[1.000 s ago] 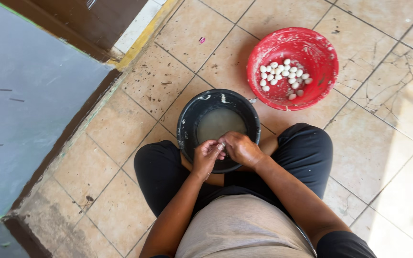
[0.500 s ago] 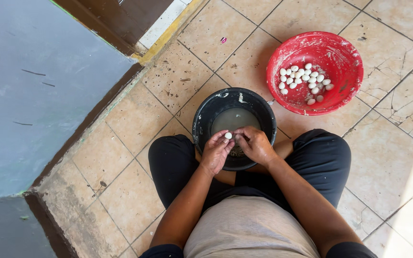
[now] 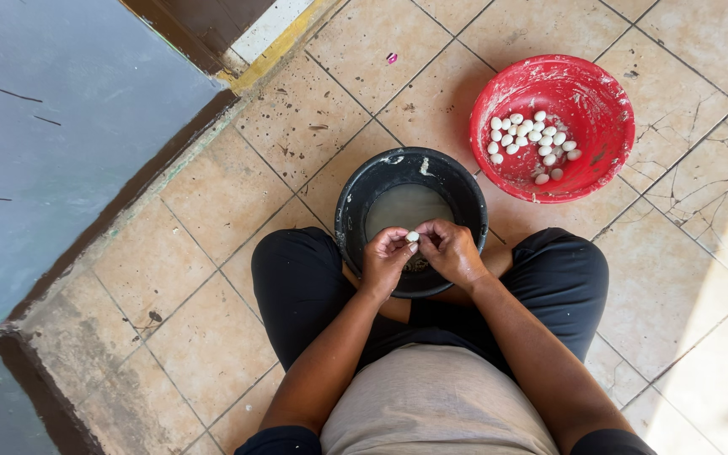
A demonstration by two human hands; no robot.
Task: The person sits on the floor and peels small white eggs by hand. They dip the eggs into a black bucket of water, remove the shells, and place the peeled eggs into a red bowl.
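Two hands [image 3: 419, 253] pinch one white egg [image 3: 413, 237] over one black bucket [image 3: 355, 202].

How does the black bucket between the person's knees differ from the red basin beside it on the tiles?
The black round bucket holds murky water; the red round basin holds a pile of small white egg-shaped pieces. The bucket looks narrower, the basin wider. Both hands, left hand and right hand, hold one small white piece over the bucket; nothing touches the basin. Both stand on the tiled floor.
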